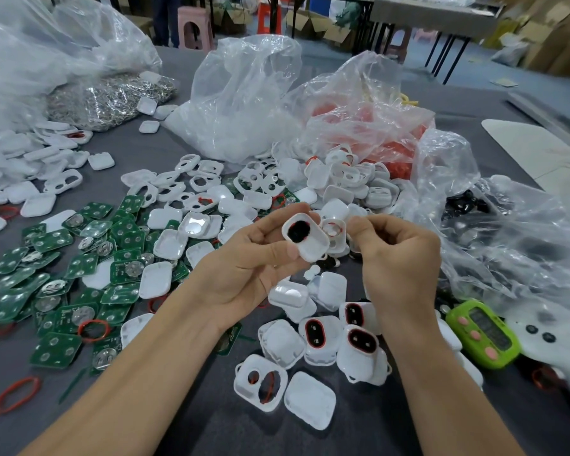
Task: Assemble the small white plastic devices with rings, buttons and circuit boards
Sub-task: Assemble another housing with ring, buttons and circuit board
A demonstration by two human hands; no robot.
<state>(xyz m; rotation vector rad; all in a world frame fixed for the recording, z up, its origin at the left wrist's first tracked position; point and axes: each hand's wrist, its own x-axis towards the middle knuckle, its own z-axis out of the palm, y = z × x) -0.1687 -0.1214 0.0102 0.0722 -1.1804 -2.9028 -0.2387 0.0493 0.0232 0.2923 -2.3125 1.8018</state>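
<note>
My left hand (244, 261) grips a small white plastic shell (305, 238) above the table, thumb on its lower edge. A black button ringed in red sits in the shell's opening. My right hand (395, 255) hovers just right of it with fingers curled; its fingertips are pinched together, and what they hold is too small to tell. Green circuit boards (60, 274) lie spread at the left. White shells (313, 399) lie below my hands, some fitted with red rings and black buttons (359, 339). Loose red rings (16, 393) lie at the lower left.
Clear plastic bags stand behind: one of white parts (241, 103), one of red rings (375, 126), one of metal clips (109, 97), one of black buttons (468, 202). A green timer (484, 335) and a white controller (560, 343) sit at the right on the grey table (185, 426).
</note>
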